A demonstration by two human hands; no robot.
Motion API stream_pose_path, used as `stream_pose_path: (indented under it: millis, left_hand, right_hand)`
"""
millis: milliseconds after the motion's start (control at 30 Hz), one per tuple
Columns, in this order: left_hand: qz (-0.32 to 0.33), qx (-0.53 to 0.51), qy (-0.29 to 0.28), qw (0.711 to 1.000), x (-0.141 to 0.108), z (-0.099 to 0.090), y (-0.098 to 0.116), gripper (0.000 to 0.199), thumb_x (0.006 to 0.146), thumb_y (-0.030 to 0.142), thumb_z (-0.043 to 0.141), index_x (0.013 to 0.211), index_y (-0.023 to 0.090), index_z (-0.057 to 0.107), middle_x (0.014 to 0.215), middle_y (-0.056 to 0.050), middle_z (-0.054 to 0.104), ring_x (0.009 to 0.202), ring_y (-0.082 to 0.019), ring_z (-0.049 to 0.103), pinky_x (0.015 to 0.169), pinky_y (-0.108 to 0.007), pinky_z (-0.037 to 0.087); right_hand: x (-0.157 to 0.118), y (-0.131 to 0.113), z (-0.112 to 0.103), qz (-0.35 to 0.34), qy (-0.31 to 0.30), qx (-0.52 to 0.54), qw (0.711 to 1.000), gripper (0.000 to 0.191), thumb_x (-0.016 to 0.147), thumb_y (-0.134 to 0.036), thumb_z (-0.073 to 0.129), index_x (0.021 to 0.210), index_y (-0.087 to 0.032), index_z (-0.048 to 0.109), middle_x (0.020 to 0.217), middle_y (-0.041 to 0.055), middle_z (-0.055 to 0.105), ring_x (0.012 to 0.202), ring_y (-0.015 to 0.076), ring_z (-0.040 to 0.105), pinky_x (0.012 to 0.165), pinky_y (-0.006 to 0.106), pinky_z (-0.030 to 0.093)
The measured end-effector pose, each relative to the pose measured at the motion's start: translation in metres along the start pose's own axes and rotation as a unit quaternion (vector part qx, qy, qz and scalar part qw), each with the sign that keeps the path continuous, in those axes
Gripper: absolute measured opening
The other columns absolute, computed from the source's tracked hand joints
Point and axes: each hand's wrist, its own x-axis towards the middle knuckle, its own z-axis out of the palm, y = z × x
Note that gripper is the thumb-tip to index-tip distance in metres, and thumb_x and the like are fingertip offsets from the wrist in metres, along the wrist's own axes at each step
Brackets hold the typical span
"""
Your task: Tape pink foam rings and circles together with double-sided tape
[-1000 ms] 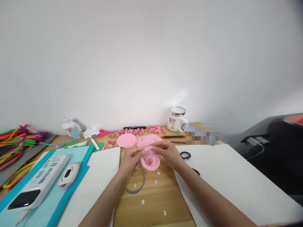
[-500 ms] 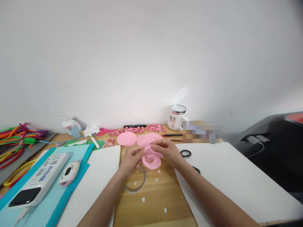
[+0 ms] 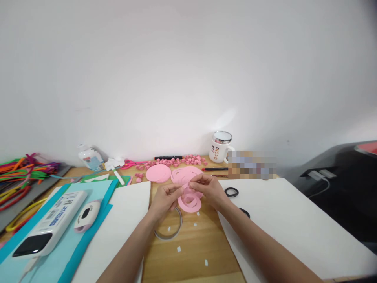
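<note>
A pink spiral-cut paper strip [image 3: 190, 203] hangs in loose coils over the wooden table, its upper end between my hands. My left hand [image 3: 165, 199] pinches the strip's upper part from the left with thumb and fingers. From the right, my right hand [image 3: 208, 189] grips the same end between thumb and fingertips. The exact pinched spot is small and partly covered by the fingers. Just below my left hand lies a roll of tape [image 3: 167, 236]. Behind the hands are pink paper circles [image 3: 158, 173] and ring-cut pink paper [image 3: 186, 173].
Small white pieces [image 3: 178, 249] dot the wood. White sheets [image 3: 273, 220] flank both sides, with black scissor-like loops [image 3: 231, 192] beside my right arm. At the back are rolled pink paper buds [image 3: 193, 159], a mug [image 3: 220, 147] and pens. A white device [image 3: 50, 224] lies left.
Both hands keep hold of the pink spiral strip in nearly the same place, fingertips shifting only slightly. The whole view has drifted a few pixels.
</note>
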Motion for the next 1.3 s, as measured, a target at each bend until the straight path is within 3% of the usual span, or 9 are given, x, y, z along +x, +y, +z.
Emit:
stream_pose_path:
  millis: [233, 600, 867, 1167, 1300]
  left_hand:
    - [0.000, 0.000, 0.023, 1.000, 0.0005, -0.0013, -0.0014, 0.028, 0.065, 0.037, 0.068, 0.077, 0.012, 0.069, 0.052, 0.003, 0.056, 0.028, 0.001, 0.027, 0.033, -0.018, 0.012]
    - [-0.011, -0.003, -0.009, 1.000, -0.0008, 0.0010, 0.0009, 0.032, 0.064, 0.038, 0.068, 0.083, 0.011, 0.070, 0.042, 0.005, 0.050, 0.029, 0.000, 0.027, 0.033, -0.018, 0.013]
    - [0.001, 0.002, 0.018, 1.000, 0.0009, -0.0003, -0.0022, 0.027, 0.065, 0.037, 0.068, 0.074, 0.011, 0.068, 0.046, 0.004, 0.054, 0.028, 0.000, 0.027, 0.033, -0.017, 0.012]
    - [-0.004, 0.018, 0.002, 1.000, -0.0007, 0.0006, 0.0010, 0.027, 0.065, 0.036, 0.067, 0.077, 0.011, 0.070, 0.044, 0.003, 0.053, 0.029, -0.001, 0.027, 0.033, -0.018, 0.014]
    - [-0.007, 0.017, 0.012, 1.000, -0.0012, 0.0012, 0.0022, 0.029, 0.065, 0.037, 0.068, 0.079, 0.012, 0.070, 0.041, 0.004, 0.051, 0.029, -0.001, 0.027, 0.033, -0.018, 0.014]
  right_hand:
    - [0.0007, 0.0015, -0.0007, 0.016, -0.023, 0.025, 0.999, 0.030, 0.059, -0.035, 0.072, 0.083, -0.017, 0.068, 0.070, 0.0026, 0.068, 0.063, 0.0141, 0.061, 0.065, 0.029, 0.048]
    - [-0.0002, 0.0012, 0.0013, -0.001, -0.025, 0.010, 1.000, 0.026, 0.051, -0.031, 0.078, 0.067, -0.016, 0.063, 0.062, -0.0014, 0.062, 0.053, 0.0098, 0.055, 0.054, 0.023, 0.045]
    - [-0.0002, 0.0021, 0.0015, 0.016, -0.048, 0.021, 0.999, 0.029, 0.059, -0.036, 0.072, 0.081, -0.017, 0.067, 0.070, 0.0022, 0.067, 0.064, 0.0142, 0.060, 0.061, 0.027, 0.048]
    - [-0.0007, 0.0006, 0.0021, 0.004, -0.024, 0.011, 1.000, 0.028, 0.048, -0.032, 0.079, 0.065, -0.016, 0.062, 0.059, -0.0018, 0.061, 0.051, 0.0101, 0.054, 0.051, 0.023, 0.044]
    - [-0.0010, 0.0002, 0.0027, 0.004, -0.014, 0.002, 1.000, 0.025, 0.053, -0.034, 0.076, 0.066, -0.016, 0.065, 0.061, 0.0001, 0.063, 0.054, 0.0115, 0.056, 0.054, 0.024, 0.045]
